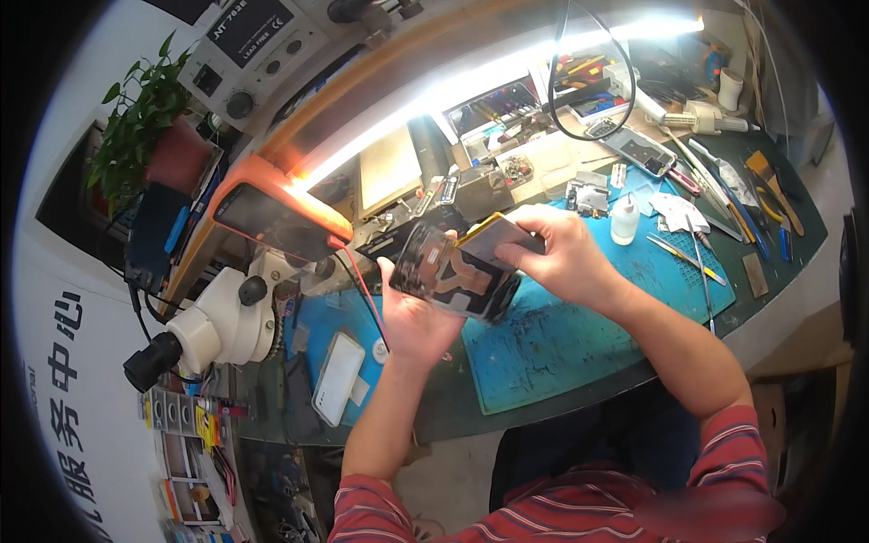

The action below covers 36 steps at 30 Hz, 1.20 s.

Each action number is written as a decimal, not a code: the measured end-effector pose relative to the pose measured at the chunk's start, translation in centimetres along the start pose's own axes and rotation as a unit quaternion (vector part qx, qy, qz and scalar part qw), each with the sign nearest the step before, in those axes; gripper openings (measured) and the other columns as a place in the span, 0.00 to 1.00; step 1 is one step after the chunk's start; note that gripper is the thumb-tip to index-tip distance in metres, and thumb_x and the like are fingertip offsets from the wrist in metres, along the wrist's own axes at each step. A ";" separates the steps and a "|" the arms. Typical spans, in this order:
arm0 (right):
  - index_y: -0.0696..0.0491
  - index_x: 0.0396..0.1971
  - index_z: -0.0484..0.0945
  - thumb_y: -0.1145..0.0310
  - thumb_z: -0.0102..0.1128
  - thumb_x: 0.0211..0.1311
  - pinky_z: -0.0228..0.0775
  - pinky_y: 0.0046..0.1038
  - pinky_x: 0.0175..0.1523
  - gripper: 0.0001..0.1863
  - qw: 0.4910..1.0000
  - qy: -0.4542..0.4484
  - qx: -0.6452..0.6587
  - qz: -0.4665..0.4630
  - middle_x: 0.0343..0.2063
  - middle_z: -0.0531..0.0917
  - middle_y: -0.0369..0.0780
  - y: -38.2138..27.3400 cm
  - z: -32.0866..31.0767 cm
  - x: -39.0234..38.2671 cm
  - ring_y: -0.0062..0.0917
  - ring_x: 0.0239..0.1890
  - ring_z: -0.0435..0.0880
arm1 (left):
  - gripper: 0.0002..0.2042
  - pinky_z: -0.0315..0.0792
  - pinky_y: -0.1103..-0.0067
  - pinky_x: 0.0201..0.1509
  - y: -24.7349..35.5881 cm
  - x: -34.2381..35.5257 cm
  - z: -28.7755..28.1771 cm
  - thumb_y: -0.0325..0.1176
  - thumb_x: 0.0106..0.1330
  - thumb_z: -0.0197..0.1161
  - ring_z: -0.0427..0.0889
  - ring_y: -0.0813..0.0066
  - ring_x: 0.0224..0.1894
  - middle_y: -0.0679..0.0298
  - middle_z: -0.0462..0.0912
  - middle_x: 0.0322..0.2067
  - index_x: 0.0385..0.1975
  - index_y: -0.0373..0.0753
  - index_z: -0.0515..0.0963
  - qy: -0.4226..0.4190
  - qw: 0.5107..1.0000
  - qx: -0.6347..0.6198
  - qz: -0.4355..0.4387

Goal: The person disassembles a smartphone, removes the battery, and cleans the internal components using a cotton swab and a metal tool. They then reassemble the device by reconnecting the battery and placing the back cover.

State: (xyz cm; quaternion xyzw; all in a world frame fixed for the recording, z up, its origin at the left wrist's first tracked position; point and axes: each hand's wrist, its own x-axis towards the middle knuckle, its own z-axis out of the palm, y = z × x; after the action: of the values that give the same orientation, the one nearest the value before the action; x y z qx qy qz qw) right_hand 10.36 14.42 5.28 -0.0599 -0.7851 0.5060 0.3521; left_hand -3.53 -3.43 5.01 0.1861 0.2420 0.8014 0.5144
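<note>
Bare hands meet above the left edge of the blue mat [543, 362], where a person in a striped red shirt [579, 507] holds an opened phone [444, 276], tilted. The left hand [418, 321] cradles it from beneath, thumb up along one side; the right hand [566, 256] pinches a flat grey piece [489, 244] with a yellow edge at the phone's upper end. From where I stand I cannot tell whether the two are joined.

The danger, as I judge it, lies in that pinch: too hard a press could bend the thin piece, and a tug could strain any connection hidden beneath. A slackened left palm might let the phone slide onto the mat. The squeeze bottle [625, 220], upright toward the mat's far side, could tip if the right forearm swings wide.

Writing is plentiful: large dark characters run down the white wall [45, 353] well left of the mat, and printed lettering marks the dialled grey machine [249, 45] beyond the mat's far left. Any print on the phone is too blurred to read.
</note>
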 end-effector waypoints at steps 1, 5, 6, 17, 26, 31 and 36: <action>0.60 0.42 0.84 0.72 0.68 0.58 0.76 0.31 0.45 0.13 1.000 0.001 -0.002 -0.002 0.34 0.87 0.46 -0.1 -0.1 0.1 0.32 0.37 0.86 | 0.32 0.58 0.51 0.72 0.2 0.0 0.0 0.63 0.76 0.36 0.67 0.57 0.69 0.63 0.71 0.67 0.66 0.46 0.69 0.011 1.000 -0.011 -0.008; 0.60 0.43 0.83 0.68 0.68 0.61 0.76 0.30 0.46 0.14 0.999 -0.022 -0.026 0.011 0.35 0.88 0.45 -1.0 -0.8 0.2 0.32 0.37 0.87 | 0.32 0.56 0.45 0.71 0.5 0.0 0.8 0.65 0.75 0.37 0.66 0.51 0.69 0.60 0.70 0.68 0.66 0.49 0.69 0.043 0.995 -0.058 -0.072; 0.59 0.44 0.83 0.67 0.68 0.61 0.75 0.32 0.47 0.15 0.999 -0.024 -0.049 -0.005 0.36 0.87 0.46 -0.9 -1.0 0.2 0.35 0.39 0.86 | 0.32 0.55 0.44 0.71 0.8 0.0 0.9 0.65 0.75 0.37 0.66 0.50 0.69 0.59 0.69 0.68 0.68 0.50 0.68 0.029 0.994 -0.045 -0.091; 0.46 0.48 0.81 0.67 0.66 0.56 0.72 0.38 0.54 0.17 0.954 -0.122 -0.128 -0.240 0.43 0.83 0.35 -0.9 -0.4 0.2 0.37 0.47 0.79 | 0.34 0.62 0.37 0.69 -0.3 -0.9 1.2 0.48 0.73 0.50 0.68 0.39 0.68 0.42 0.61 0.70 0.72 0.33 0.56 -0.041 0.976 0.007 -0.212; 0.47 0.53 0.80 0.61 0.73 0.54 0.73 0.37 0.55 0.24 0.990 -0.043 -0.099 -0.095 0.42 0.83 0.42 -0.5 0.1 -0.1 0.37 0.48 0.81 | 0.37 0.63 0.38 0.67 -0.3 -0.9 2.4 0.50 0.72 0.53 0.65 0.28 0.67 0.39 0.61 0.69 0.74 0.33 0.53 -0.058 0.967 0.158 -0.190; 0.48 0.52 0.80 0.57 0.73 0.56 0.75 0.36 0.49 0.24 0.990 -0.042 -0.114 -0.066 0.37 0.84 0.43 -1.1 -0.2 -0.2 0.37 0.43 0.83 | 0.42 0.67 0.36 0.62 -0.3 -0.8 1.2 0.52 0.68 0.61 0.65 0.24 0.66 0.39 0.60 0.70 0.75 0.38 0.52 -0.099 0.967 0.074 -0.221; 0.52 0.44 0.82 0.58 0.67 0.65 0.75 0.32 0.40 0.15 0.997 -0.074 0.006 0.008 0.27 0.86 0.42 -1.4 -1.3 0.5 0.31 0.31 0.85 | 0.40 0.65 0.27 0.55 -0.2 -0.9 0.8 0.58 0.68 0.57 0.60 0.24 0.68 0.43 0.55 0.73 0.75 0.44 0.54 -0.061 0.954 0.121 -0.268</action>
State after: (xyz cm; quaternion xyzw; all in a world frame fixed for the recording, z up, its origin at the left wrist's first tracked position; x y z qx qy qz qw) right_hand 11.14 14.89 7.03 -0.0266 -0.8056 0.5165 0.2889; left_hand -2.61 -4.00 5.53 0.2241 0.3459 0.5856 0.6980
